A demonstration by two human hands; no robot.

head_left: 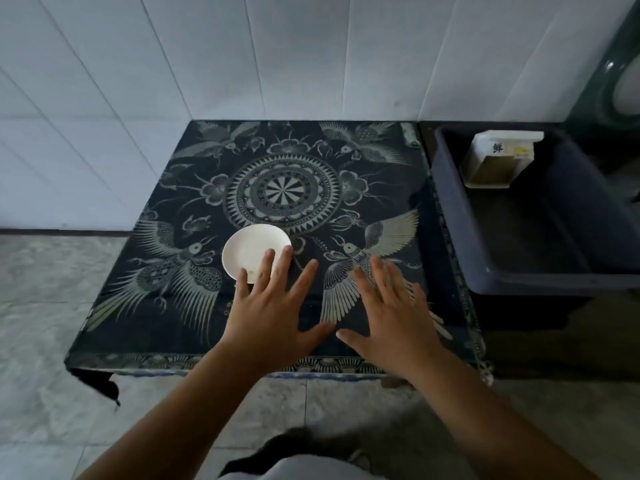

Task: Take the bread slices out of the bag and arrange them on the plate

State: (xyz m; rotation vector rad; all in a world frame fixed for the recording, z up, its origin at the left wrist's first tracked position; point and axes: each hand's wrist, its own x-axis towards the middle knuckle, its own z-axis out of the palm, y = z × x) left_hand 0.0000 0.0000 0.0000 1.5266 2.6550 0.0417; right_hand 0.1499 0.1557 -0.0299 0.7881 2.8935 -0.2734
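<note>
A small white plate (250,244) sits empty on the dark patterned tablecloth (284,188), a little left of the table's middle. My left hand (273,306) is spread flat, its fingertips overlapping the plate's near edge. Beside it, my right hand (391,310) hovers palm down over the cloth, fingers apart, holding nothing. The bread bag (498,161), a clear packet with a white top and brown slices inside, stands upright in the far corner of a dark plastic bin to the right of the table.
The dark blue-grey bin (512,271) stands right of the table, at about table height. White tiled walls close the back and left. A dark green appliance (613,81) rises at the far right. Grey tiled floor (41,323) lies to the left and front.
</note>
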